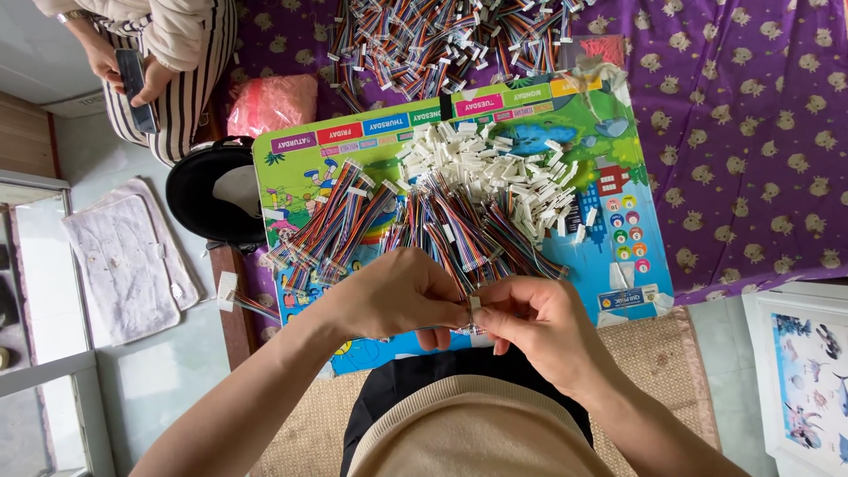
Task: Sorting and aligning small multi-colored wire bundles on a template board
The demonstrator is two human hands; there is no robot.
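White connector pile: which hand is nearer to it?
Right. The right hand sits just below the white connector pile; the left hand is below and further left.

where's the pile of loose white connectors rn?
In the head view, the pile of white connectors lies on the upper middle of the colourful board, just beyond the multicoloured wire bundles and the two hands.

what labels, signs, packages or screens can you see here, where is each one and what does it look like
Board: under the wires, rectangular, a green and blue cartoon scene with coloured label strips on its far edge.
Sticker: board's near right corner, small, blue and white.
Phone: top left, dark, in another person's hands.
Bag: beside the board's far left corner, pink, crumpled.
Poster: right edge, white-framed sea animals.
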